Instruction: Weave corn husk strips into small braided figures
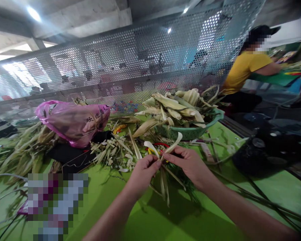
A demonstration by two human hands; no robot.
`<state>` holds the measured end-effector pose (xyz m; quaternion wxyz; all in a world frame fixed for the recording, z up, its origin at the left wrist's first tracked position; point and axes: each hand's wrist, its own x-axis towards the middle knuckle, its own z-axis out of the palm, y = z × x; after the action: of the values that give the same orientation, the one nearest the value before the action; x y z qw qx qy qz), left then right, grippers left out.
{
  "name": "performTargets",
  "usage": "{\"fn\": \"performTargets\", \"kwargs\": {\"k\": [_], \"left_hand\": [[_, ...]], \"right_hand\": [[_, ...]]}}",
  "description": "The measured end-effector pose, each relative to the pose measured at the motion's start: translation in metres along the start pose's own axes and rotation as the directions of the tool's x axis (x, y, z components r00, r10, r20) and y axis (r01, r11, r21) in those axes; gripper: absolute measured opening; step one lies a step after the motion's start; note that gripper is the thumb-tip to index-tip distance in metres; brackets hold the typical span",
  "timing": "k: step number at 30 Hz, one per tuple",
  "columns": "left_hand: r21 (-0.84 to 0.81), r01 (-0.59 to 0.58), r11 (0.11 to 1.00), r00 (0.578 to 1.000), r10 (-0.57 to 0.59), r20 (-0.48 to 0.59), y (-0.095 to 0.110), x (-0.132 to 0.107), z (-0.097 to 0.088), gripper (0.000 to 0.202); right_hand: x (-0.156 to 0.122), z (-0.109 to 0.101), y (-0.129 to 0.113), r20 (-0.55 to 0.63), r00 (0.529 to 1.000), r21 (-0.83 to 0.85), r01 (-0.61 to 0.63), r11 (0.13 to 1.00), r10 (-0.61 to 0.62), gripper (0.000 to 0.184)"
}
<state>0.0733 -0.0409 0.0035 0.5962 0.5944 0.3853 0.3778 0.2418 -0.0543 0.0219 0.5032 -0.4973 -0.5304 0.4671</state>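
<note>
Thumb and fingers of my left hand (144, 172) are closed on the base of a small bunch of corn husk strips (165, 189). Pinched at the same spot, my right hand (187, 163) grips a pale curled husk strip (175, 144) that rises to the upper right. Another pale strip stands up above my left fingers, and narrow ends hang down below both hands. Behind my fingers, a red and yellow object (150, 150) shows in part; its kind is unclear. Dark green thin leaves lie under my right hand.
A green basket (184, 133) heaped with dried corn husks (174, 107) stands behind my hands. Cut husk scraps (112, 152) and a pink plastic bag (76, 122) lie left. A black object (263, 154) sits right. Beyond the perforated metal screen (130, 63), a person in yellow (248, 68) sits working.
</note>
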Motion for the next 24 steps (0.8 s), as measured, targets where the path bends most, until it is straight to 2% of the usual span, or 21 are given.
{"fn": "performTargets", "kwargs": {"k": [4, 8, 10, 13, 16, 19, 24], "left_hand": [[-0.078, 0.039, 0.996, 0.999, -0.041, -0.028, 0.0, -0.001, 0.001, 0.032], [-0.182, 0.037, 0.983, 0.994, -0.055, -0.091, 0.003, -0.001, 0.0, 0.033], [-0.215, 0.034, 0.976, 0.989, -0.064, -0.134, 0.005, 0.0, 0.0, 0.033], [-0.267, 0.027, 0.963, 0.981, -0.076, -0.176, 0.005, 0.0, 0.002, 0.032], [-0.366, 0.024, 0.93, 0.979, -0.097, -0.182, 0.001, -0.002, 0.003, 0.031], [-0.431, 0.051, 0.901, 0.983, -0.12, -0.136, -0.001, -0.002, 0.001, 0.031], [-0.349, 0.133, 0.928, 0.987, -0.157, -0.042, 0.004, -0.001, -0.003, 0.035]], "right_hand": [[0.001, 0.004, 0.001, -0.029, 0.999, 0.054, -0.038, 0.998, 0.04, 0.031], [-0.003, 0.01, -0.001, 0.078, 0.993, 0.095, -0.092, 0.991, 0.084, 0.034], [-0.005, 0.011, 0.0, 0.12, 0.989, -0.003, -0.081, 0.997, 0.081, 0.034], [-0.006, 0.011, 0.003, 0.128, 0.992, -0.239, 0.039, 0.97, -0.008, 0.033], [-0.004, 0.011, 0.004, 0.165, 0.984, -0.31, 0.114, 0.944, -0.064, 0.03], [-0.004, 0.011, 0.002, 0.188, 0.981, -0.242, 0.093, 0.966, -0.047, 0.029], [-0.002, 0.008, -0.002, 0.154, 0.987, 0.083, -0.051, 0.995, 0.038, 0.029]]}}
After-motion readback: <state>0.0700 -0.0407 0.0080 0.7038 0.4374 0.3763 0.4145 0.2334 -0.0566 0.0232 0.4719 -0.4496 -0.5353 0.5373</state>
